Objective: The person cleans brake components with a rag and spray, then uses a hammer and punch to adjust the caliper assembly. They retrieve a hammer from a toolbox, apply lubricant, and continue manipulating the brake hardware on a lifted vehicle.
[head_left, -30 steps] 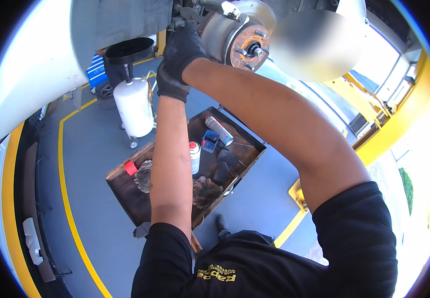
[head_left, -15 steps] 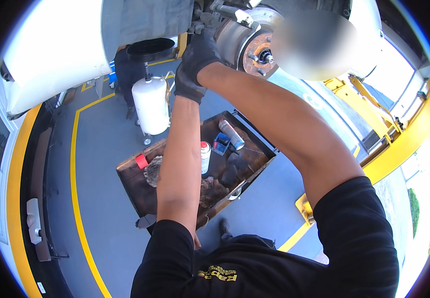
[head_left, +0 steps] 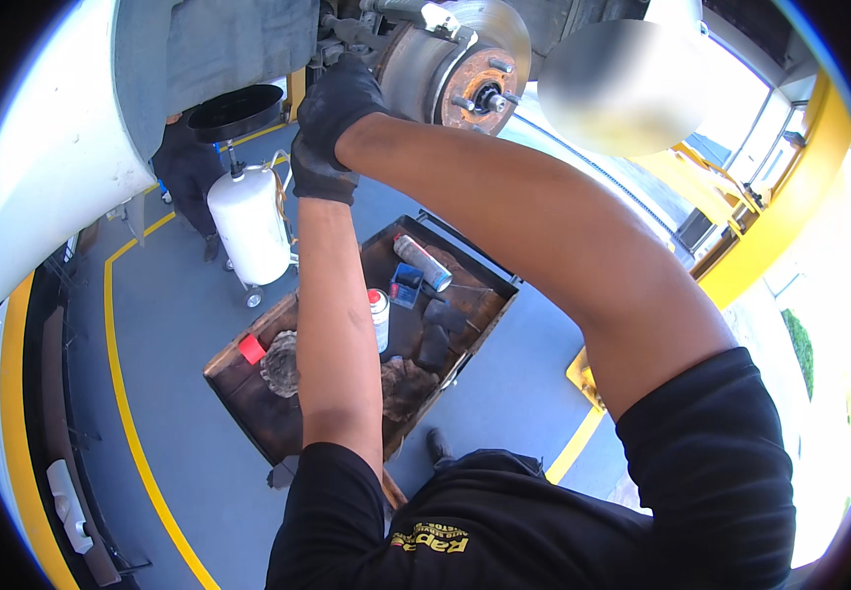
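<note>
Both my hands wear black gloves and are raised together beneath the wheel arch, beside the hub. My right hand [head_left: 345,106] is closed at the greasy suspension parts [head_left: 349,37], left of the brake disc [head_left: 401,74]. Just below and against it, my left hand [head_left: 320,177] is also closed, its fingers mostly hidden behind the right hand. What the two hands grip cannot be made out. The rusty wheel hub [head_left: 480,90], with its bare studs, sits right of my hands. A light metal bracket [head_left: 442,18] lies over the disc's upper edge.
Below my arms stands a dark, stained work cart [head_left: 270,433] bearing spray cans [head_left: 422,262], a blue box [head_left: 407,285], a red roll [head_left: 251,349] and rags. A white oil drainer [head_left: 248,226] stands left, a person [head_left: 187,177] behind it. Yellow lift parts [head_left: 730,275] are at right.
The whole view has shifted, so the disc, cart and drainer now appear farther left. My hands stay together at the suspension parts, and no grip visibly changes.
</note>
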A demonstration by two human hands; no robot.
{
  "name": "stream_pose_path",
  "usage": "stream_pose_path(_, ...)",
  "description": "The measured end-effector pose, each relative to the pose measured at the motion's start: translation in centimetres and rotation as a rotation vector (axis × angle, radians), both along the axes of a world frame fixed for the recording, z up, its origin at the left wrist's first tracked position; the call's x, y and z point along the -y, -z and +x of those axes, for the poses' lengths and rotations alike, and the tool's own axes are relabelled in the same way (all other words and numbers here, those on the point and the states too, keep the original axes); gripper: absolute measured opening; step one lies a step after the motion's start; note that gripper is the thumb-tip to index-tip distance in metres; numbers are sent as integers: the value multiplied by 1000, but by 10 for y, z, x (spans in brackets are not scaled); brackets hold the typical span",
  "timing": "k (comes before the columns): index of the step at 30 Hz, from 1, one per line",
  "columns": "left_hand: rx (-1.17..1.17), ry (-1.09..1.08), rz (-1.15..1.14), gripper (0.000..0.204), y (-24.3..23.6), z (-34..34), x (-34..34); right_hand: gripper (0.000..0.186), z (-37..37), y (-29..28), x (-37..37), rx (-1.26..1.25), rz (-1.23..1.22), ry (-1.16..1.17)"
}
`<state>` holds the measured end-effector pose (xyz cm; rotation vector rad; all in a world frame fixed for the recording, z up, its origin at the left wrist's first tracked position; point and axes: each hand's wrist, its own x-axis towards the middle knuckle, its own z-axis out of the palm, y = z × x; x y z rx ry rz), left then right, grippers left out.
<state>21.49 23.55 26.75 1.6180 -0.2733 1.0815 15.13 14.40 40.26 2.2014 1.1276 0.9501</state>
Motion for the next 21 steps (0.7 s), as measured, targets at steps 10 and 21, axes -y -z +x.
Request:
stream_pose_path(10,34,-296,304,58,6,3,-12,30,-3,-2,3,78,-92,-11)
stream_pose_path(21,7,-517,384,54,-1,-9,1,28,7,0,-3,-4,-16,6)
